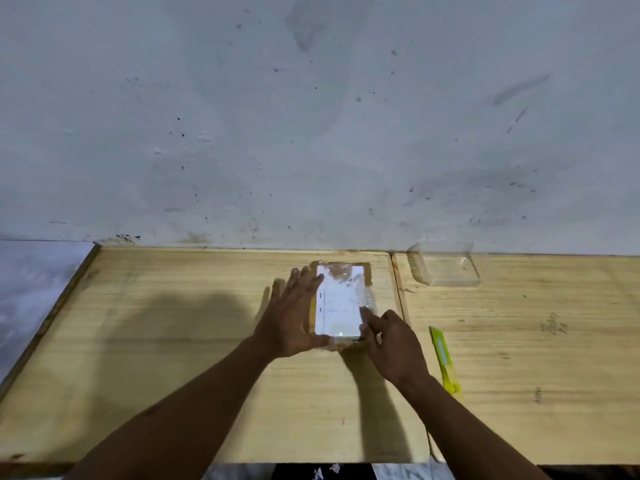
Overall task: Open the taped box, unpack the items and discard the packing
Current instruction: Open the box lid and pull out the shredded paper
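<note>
A small brown cardboard box (341,299) wrapped in clear tape, with a white label on top, lies flat on the wooden table (173,341) near the wall. My left hand (294,317) rests against the box's left side, fingers spread along its edge and thumb under its near corner. At the box's near right corner, my right hand (391,344) has its fingertips pinched on the tape. A yellow-green utility knife (445,360) lies on the table just right of my right hand, untouched.
A clear plastic tray (446,268) sits at the back right by the wall. A seam (398,296) runs between two tabletops right of the box. The stained wall (311,133) rises directly behind the table.
</note>
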A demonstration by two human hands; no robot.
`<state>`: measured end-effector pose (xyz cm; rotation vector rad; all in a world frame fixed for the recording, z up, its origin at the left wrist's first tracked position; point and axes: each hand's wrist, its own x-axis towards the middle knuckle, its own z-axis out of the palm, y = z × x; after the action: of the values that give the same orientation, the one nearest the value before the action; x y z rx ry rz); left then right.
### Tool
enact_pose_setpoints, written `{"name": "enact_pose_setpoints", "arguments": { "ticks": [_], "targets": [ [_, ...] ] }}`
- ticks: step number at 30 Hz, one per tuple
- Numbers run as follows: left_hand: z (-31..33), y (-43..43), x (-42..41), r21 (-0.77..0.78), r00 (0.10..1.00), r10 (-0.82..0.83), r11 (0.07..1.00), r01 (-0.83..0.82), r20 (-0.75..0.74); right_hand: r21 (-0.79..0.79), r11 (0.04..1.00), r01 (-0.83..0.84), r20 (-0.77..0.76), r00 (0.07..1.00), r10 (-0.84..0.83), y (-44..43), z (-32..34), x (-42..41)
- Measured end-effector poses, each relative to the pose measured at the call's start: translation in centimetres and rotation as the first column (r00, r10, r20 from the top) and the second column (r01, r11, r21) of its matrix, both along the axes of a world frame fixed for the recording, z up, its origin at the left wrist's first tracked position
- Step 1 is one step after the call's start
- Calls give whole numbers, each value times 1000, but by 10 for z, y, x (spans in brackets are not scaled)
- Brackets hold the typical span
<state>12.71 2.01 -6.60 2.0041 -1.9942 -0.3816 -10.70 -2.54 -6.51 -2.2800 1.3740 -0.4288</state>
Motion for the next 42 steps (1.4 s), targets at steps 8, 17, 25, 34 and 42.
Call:
{"name": "enact_pose_setpoints", "arguments": {
  "ticks": [8,17,25,34,42],
  "targets": [
    [1,-3,10,281,594,551,826,-489,-586,191,919,-344,74,939,336,61,14,49],
    [-6,-12,-12,369,426,596,782,-503,-681,-6,997,73,273,960,-69,17,16,-3],
    [-12,-5,-21,326,409,582,774,-542,-703,222,970,-96,347,938,13,-20,-3,-20],
    [-13,4,-35,396,285,595,752,-527,-751,212,955,-206,236,959,154,-35,2,-29],
    [-7,2,-32,360,307,573,765,-534,-760,219,953,-208,208,964,163,-37,16,-22]
  ]
}}
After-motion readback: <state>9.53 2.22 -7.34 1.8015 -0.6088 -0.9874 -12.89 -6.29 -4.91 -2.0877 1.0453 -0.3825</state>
